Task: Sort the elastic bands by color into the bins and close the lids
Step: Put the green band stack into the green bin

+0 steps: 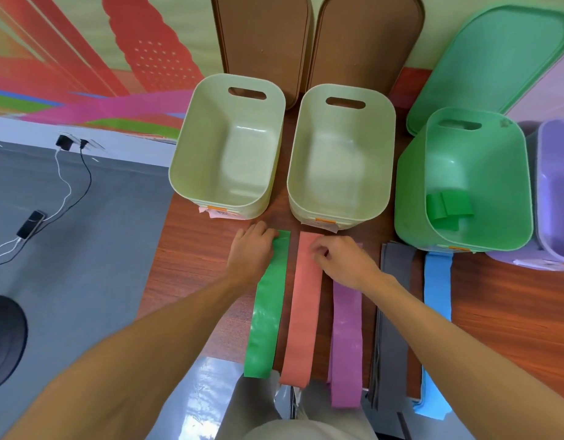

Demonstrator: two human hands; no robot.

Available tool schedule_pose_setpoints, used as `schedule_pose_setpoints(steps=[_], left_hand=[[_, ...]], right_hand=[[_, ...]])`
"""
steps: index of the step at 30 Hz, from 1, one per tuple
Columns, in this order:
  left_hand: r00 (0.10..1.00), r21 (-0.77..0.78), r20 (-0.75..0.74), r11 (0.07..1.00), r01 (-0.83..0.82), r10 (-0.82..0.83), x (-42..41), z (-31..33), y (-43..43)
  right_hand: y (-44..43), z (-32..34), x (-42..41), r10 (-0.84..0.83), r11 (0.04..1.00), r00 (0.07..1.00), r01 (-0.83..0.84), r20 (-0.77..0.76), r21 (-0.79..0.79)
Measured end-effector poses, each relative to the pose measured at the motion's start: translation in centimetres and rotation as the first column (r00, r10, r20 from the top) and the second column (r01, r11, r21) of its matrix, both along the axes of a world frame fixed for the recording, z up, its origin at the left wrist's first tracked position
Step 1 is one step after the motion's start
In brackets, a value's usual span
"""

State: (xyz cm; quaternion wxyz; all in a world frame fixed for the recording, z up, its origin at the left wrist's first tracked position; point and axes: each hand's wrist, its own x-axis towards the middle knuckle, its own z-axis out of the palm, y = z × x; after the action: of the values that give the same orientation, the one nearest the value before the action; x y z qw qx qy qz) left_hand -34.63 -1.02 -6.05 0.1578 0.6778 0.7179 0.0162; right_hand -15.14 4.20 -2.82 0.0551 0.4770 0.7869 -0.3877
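- The wooden worktop (pixel 191 265) carries four open bins in a row, with long bands laid out side by side in front of them.
- A green lid (pixel 496 58) leans behind the green bin (pixel 477 160); two brown lids (pixel 261 36) stand upright behind the two pale bins.
- The left pale bin (pixel 233 147) and the right pale bin (pixel 341 157) hold nothing; a purple bin (pixel 557 185) is cut off by the right edge.
- Left to right lie a green band (pixel 268 312), a salmon band (pixel 302 312), a purple band (pixel 345 338), a stack of grey bands (pixel 393 312) and a blue band (pixel 436 296), their near ends hanging over the worktop's edge.
- The left grip (pixel 252 249) is curled onto the far end of the green band, grasping it.
- The right grip (pixel 341 258) lies over the purple band's far end, its fingertips pinching the salmon band's far end.
- Folded green bands (pixel 449 208) lie inside the green bin.
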Motion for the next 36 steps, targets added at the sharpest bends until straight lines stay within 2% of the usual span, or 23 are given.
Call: schedule_pose_setpoints(steps=[9,14,17,19,23,30,36], left_hand=[[0.993,0.153,0.114,0.988,-0.025,0.007,-3.7,3.2,-2.7],[0.969,0.035,0.236,0.995,-0.091,0.080,-5.7,4.3,-3.8],[0.949,-0.030,0.301,0.995,-0.095,0.100,-6.4,5.5,-4.2],[0.953,-0.050,0.294,0.997,-0.064,0.076,-6.7,6.5,-4.4],[0.954,-0.019,0.294,0.998,-0.057,0.060,-6.9,9.5,-4.7],[0.909,0.115,0.412,0.985,-0.128,0.070,-5.5,15.4,-4.9],[0.877,0.235,0.473,0.971,-0.040,-0.078,-3.4,20.4,-3.0]], right_hand=[[-0.5,-2.0,-6.5,0.112,0.981,0.989,-0.125,0.098,0.147],[-0.9,-2.3,-8.8,0.034,0.965,0.965,-0.099,0.261,0.241],[-1.2,-1.5,-8.8,0.047,0.955,0.943,-0.139,0.330,0.263],[-1.6,-0.7,-8.4,0.034,0.952,0.948,-0.127,0.317,0.277],[-2.4,2.2,-7.0,-0.011,0.936,0.982,-0.057,0.191,0.347],[-3.8,10.1,-3.7,0.051,0.893,0.994,-0.091,0.101,0.440],[-5.4,16.3,-0.2,-0.008,0.802,0.979,-0.116,0.205,0.586]])
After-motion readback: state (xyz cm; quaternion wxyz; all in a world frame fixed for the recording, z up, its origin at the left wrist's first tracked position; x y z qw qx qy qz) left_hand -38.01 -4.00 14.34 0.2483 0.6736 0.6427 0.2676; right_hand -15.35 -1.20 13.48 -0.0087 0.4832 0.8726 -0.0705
